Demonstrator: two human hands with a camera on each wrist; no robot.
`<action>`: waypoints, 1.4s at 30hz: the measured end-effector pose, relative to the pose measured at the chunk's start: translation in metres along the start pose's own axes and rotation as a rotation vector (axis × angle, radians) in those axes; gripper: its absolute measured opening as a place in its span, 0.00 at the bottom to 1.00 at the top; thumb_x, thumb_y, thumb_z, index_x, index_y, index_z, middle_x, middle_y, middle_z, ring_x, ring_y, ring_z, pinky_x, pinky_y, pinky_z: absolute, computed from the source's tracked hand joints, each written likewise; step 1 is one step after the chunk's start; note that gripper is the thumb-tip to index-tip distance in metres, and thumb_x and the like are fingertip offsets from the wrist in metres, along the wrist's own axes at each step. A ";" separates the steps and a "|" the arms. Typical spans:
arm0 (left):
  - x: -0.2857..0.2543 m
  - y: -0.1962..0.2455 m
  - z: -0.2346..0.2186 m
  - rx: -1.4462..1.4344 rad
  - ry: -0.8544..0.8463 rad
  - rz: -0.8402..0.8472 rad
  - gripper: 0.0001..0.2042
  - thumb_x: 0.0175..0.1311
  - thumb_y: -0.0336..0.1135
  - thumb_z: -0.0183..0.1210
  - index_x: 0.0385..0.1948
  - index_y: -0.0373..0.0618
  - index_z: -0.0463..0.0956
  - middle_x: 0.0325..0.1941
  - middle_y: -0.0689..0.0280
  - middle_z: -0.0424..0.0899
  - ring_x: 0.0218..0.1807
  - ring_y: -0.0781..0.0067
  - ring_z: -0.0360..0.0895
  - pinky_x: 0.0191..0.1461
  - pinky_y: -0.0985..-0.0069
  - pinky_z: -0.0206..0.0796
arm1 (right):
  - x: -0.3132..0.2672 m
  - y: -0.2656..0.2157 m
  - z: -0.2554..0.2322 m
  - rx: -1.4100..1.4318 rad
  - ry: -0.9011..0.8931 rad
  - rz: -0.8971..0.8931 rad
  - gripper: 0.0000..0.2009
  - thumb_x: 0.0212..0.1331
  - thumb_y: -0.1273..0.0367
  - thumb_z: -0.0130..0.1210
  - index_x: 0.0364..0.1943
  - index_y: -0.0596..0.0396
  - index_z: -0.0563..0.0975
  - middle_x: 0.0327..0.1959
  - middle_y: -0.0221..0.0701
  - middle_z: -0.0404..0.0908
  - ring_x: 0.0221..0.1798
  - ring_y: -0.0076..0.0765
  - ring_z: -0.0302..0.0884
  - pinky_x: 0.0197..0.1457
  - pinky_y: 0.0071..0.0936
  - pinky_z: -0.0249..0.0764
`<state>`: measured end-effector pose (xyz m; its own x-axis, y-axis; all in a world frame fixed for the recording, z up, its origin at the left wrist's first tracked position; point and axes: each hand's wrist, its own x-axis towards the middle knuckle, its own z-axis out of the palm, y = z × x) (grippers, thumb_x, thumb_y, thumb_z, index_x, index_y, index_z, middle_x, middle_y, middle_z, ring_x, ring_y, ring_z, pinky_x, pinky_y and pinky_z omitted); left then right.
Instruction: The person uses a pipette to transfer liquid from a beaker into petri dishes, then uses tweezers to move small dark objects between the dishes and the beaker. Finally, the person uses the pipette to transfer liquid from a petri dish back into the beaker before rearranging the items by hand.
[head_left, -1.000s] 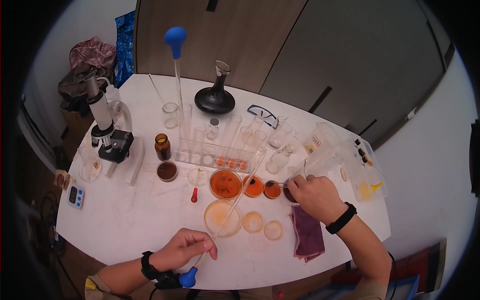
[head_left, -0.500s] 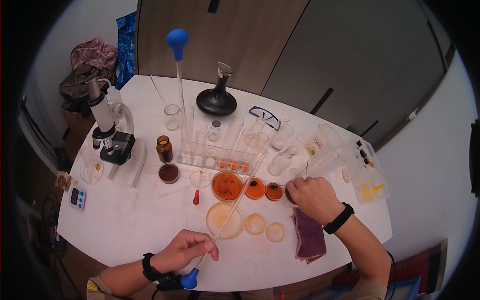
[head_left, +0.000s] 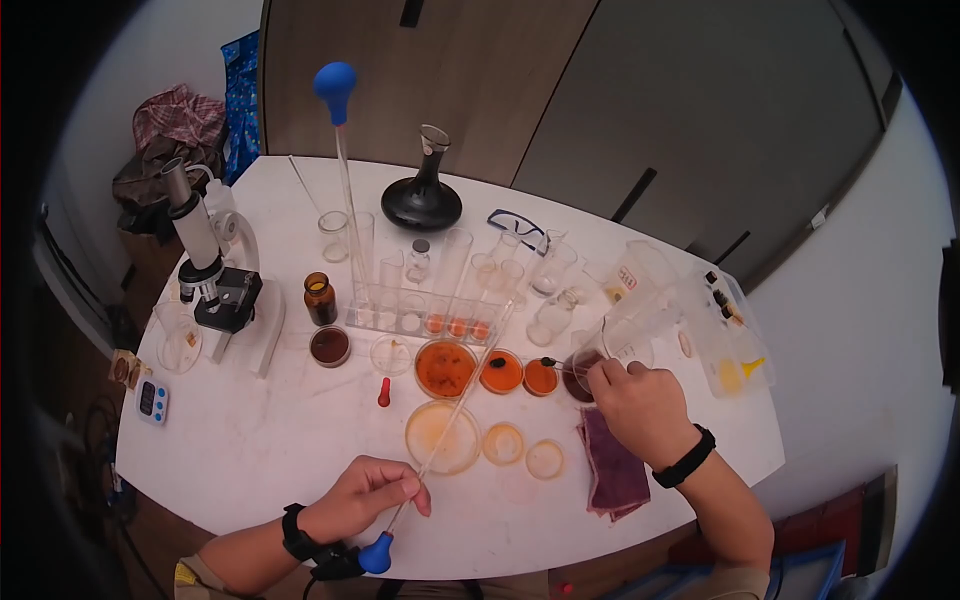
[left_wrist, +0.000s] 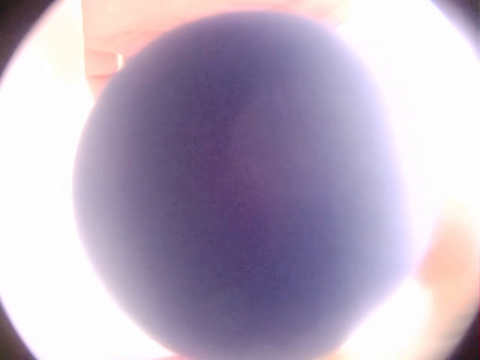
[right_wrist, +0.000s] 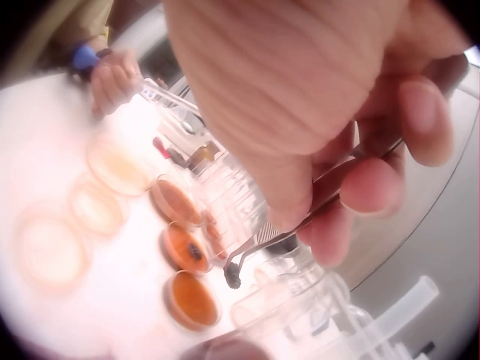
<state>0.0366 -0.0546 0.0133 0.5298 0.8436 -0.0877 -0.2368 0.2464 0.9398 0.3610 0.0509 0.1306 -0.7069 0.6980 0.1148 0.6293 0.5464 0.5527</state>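
Note:
Tweezers (right_wrist: pixel 265 235) are pinched in my right hand (head_left: pixel 640 408), which is above the right side of the table. A small dark clump (right_wrist: pixel 233 275) hangs at their tips, close over the rightmost orange dish (head_left: pixel 541 380). A similar dark piece (head_left: pixel 497 363) lies in the neighbouring orange dish (head_left: pixel 503 376). Near the front edge, my left hand (head_left: pixel 362 500) holds a long glass pipette (head_left: pixel 450 422) slanting over a pale petri dish (head_left: pixel 428 452). Its blue rubber bulb (head_left: pixel 376 553) sits below the fingers and fills most of the left wrist view.
A dark brown dish (head_left: pixel 578 386) and folded purple cloth (head_left: pixel 613 470) lie by my right hand. Behind the dishes stand a tube rack (head_left: pixel 380 318), several glass vessels, an amber bottle (head_left: pixel 320 300) and a black decanter (head_left: pixel 422 203). A microscope (head_left: pixel 228 300) is left.
The dark clump has come up out of the rightmost orange dish in the tweezers. My right hand has shifted slightly; the left hand keeps holding the pipette in the same place.

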 end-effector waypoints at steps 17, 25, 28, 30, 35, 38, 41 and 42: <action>0.001 0.003 0.001 0.030 0.028 -0.025 0.14 0.75 0.35 0.50 0.35 0.35 0.81 0.35 0.62 0.85 0.42 0.75 0.79 0.54 0.75 0.69 | -0.020 0.032 -0.029 0.067 0.224 0.262 0.06 0.52 0.72 0.56 0.35 0.51 0.75 0.26 0.26 0.74 0.25 0.30 0.77 0.22 0.29 0.70; 0.000 0.000 0.001 0.000 0.026 -0.048 0.14 0.75 0.35 0.51 0.35 0.34 0.81 0.36 0.62 0.85 0.42 0.74 0.80 0.54 0.75 0.69 | -0.020 0.115 -0.022 0.178 0.537 0.533 0.04 0.63 0.70 0.57 0.35 0.54 0.77 0.27 0.36 0.80 0.27 0.49 0.76 0.30 0.39 0.70; 0.001 0.003 0.001 0.003 0.031 -0.063 0.14 0.75 0.35 0.50 0.35 0.34 0.81 0.36 0.62 0.85 0.42 0.73 0.80 0.54 0.75 0.69 | -0.018 0.152 0.000 0.245 0.447 0.651 0.05 0.63 0.68 0.57 0.35 0.54 0.79 0.27 0.38 0.81 0.29 0.51 0.77 0.32 0.41 0.70; 0.000 0.003 0.001 0.007 0.039 -0.072 0.14 0.75 0.35 0.50 0.36 0.34 0.81 0.36 0.61 0.85 0.43 0.74 0.80 0.54 0.75 0.69 | -0.015 0.171 0.023 0.240 0.327 0.794 0.06 0.62 0.67 0.57 0.34 0.54 0.80 0.28 0.40 0.82 0.33 0.52 0.79 0.35 0.43 0.72; 0.001 0.004 0.001 0.013 0.046 -0.090 0.14 0.75 0.35 0.50 0.36 0.34 0.81 0.37 0.61 0.85 0.43 0.74 0.80 0.54 0.75 0.69 | -0.011 0.201 0.093 0.143 0.242 0.792 0.07 0.61 0.66 0.58 0.32 0.54 0.81 0.29 0.42 0.83 0.36 0.53 0.80 0.39 0.47 0.75; 0.002 0.005 0.003 0.002 0.086 -0.113 0.16 0.73 0.39 0.52 0.32 0.34 0.83 0.35 0.60 0.86 0.42 0.71 0.80 0.54 0.73 0.69 | -0.006 0.202 0.114 0.125 0.143 0.788 0.07 0.60 0.65 0.58 0.32 0.53 0.82 0.30 0.43 0.84 0.37 0.53 0.82 0.41 0.48 0.77; 0.002 0.004 0.002 -0.012 0.083 -0.116 0.16 0.73 0.39 0.52 0.32 0.34 0.83 0.36 0.60 0.86 0.42 0.71 0.81 0.54 0.74 0.69 | -0.003 0.203 0.124 0.148 0.105 0.805 0.08 0.60 0.65 0.59 0.31 0.54 0.82 0.31 0.43 0.84 0.38 0.53 0.82 0.41 0.47 0.78; 0.002 0.004 0.002 -0.013 0.081 -0.115 0.16 0.73 0.39 0.52 0.32 0.34 0.83 0.36 0.60 0.86 0.42 0.71 0.81 0.54 0.74 0.69 | -0.002 0.203 0.127 0.149 0.104 0.806 0.08 0.60 0.65 0.59 0.31 0.54 0.82 0.31 0.43 0.84 0.38 0.53 0.82 0.41 0.47 0.78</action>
<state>0.0385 -0.0530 0.0181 0.4868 0.8449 -0.2216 -0.1893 0.3497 0.9175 0.5312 0.2189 0.1380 -0.0420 0.8598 0.5089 0.9872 -0.0427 0.1537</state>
